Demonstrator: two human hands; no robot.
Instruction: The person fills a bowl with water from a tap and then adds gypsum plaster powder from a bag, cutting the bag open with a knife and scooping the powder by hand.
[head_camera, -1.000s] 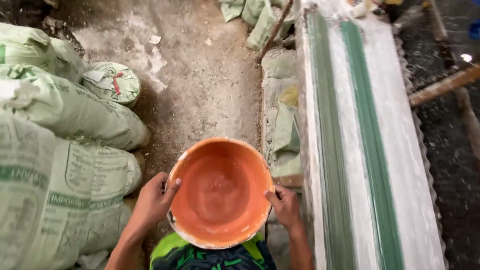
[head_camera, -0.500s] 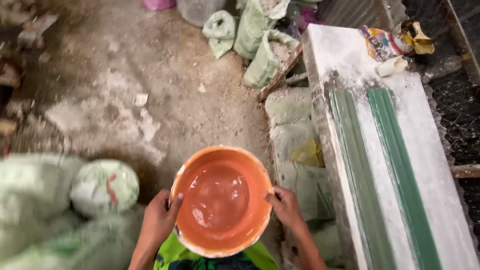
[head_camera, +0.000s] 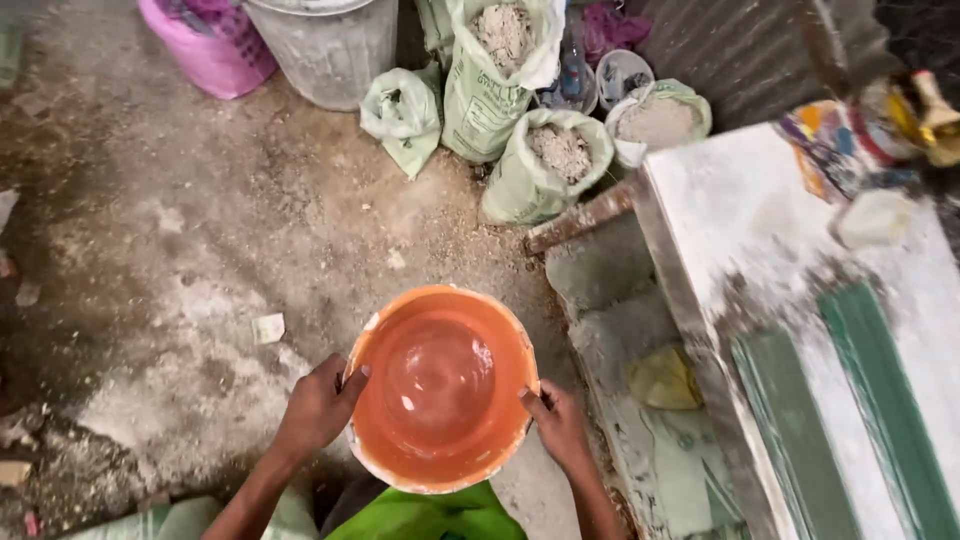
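We grip orange plastic bucket (head_camera: 440, 388) at rim, 2 hands clasped: left hand (head_camera: 318, 408), right hand (head_camera: 560, 428). Bucket between them, above dusty floor (head_camera: 180, 290). Looks empty, light, slightly flexible, maybe slick; opposite rim edges suit hold.

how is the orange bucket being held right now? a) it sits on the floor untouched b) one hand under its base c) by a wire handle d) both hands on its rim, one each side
d: the left hand and right hand grip opposite sides of the orange bucket rim.

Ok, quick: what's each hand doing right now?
Left hand: closed on the orange bucket rim.
Right hand: gripping the opposite rim.
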